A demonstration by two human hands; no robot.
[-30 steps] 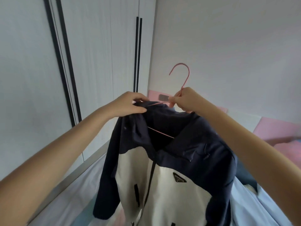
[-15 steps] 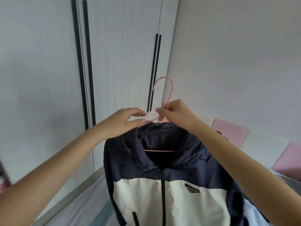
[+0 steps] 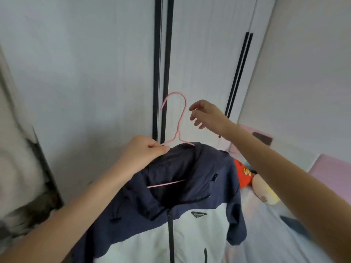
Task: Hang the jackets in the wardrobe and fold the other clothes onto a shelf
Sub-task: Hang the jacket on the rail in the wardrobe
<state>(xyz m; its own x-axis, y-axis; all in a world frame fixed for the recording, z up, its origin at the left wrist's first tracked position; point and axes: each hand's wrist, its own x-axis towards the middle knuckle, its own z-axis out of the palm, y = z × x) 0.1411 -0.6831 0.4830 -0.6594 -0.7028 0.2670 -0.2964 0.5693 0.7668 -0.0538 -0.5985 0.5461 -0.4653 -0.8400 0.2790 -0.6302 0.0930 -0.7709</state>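
A navy and white zip jacket [image 3: 182, 215] hangs on a thin pink wire hanger [image 3: 179, 122] in front of me. My left hand [image 3: 144, 150] pinches the hanger's left shoulder wire together with the jacket's collar and carries the weight. My right hand [image 3: 207, 114] hovers just right of the hanger's hook with loose fingers, apart from it and holding nothing. The closed white wardrobe doors [image 3: 199, 63] with black vertical handle strips stand right behind the hanger.
At the left edge an opened wardrobe section [image 3: 22, 177] shows blurred hanging clothes. A bed [image 3: 266, 234] lies at lower right with a red and yellow plush toy [image 3: 252, 179] and a dark item. Pink wall pads [image 3: 332, 168] line the right wall.
My right hand has let go of the hanger's neck and lifted up to the right of the hook. The view has swung left; the jacket hangs from my left hand alone.
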